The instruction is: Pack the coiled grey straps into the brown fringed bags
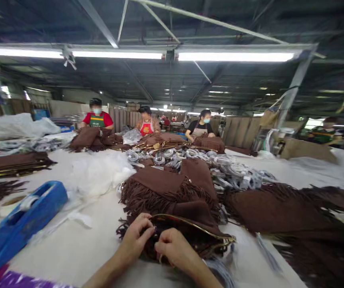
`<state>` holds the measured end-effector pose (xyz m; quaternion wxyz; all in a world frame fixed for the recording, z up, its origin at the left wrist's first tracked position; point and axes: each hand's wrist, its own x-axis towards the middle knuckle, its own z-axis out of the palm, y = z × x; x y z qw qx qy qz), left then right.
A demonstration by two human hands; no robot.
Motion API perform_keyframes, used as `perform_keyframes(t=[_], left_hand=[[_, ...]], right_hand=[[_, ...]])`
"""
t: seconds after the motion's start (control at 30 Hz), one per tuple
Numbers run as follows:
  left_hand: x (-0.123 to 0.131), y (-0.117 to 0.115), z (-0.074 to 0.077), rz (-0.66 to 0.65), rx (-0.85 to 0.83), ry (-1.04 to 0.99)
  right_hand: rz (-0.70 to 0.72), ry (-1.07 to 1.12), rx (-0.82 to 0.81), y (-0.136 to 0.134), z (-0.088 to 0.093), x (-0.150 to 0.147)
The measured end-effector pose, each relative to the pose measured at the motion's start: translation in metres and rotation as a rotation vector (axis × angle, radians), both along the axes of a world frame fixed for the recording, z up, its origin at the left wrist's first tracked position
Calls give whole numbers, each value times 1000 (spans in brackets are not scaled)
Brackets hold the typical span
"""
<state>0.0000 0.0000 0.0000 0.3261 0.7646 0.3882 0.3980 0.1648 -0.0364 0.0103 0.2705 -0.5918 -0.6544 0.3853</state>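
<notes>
A brown fringed bag (189, 212) lies in front of me, its gold zipper (203, 227) undone and its dark inside showing. My left hand (137, 236) is closed on the bag's edge at the left end of the opening, thumb and fingers bent together. At the mouth of the bag, my right hand (174, 247) is closed in a pinch; what its fingertips hold is too small and dark to make out. Just behind the open bag lie other brown fringed pieces (156, 180), folded and stacked.
A blue tape dispenser (36, 216) stands at left, near clear plastic wrap (96, 172). Coiled grey straps (234, 172) are heaped beyond the bag. More brown fringed bags (279, 212) are piled at right. Several co-workers (96, 118) work across the table (78, 248).
</notes>
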Motion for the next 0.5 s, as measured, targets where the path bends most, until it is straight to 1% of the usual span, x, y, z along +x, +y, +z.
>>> perform_keyframes(t=[0.13,0.27,0.37,0.5], left_hand=[[-1,5,-9,-47,96,14],[-2,7,-10,-118,240,134],[-1,6,-8,-116,296,241],[-1,7,-8,-94,360,315]], right_hand=[[-33,-17,35,4,-3,0],[-36,-5,33,5,-5,0],[-40,-3,35,4,-3,-2],[-45,-17,92,0,3,-2]])
